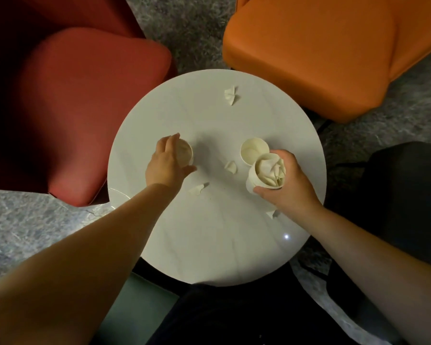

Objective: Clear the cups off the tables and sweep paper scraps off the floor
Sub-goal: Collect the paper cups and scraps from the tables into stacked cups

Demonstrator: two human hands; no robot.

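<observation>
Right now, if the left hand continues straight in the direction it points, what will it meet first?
The left hand points away from the person, its fingers already around the near cup on the white round table. That cup is met first; whether it is gripped yet is unclear.

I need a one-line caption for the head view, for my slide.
Right hand holds a scrap-filled paper cup while left hand reaches a second cup on the round white table.
</observation>
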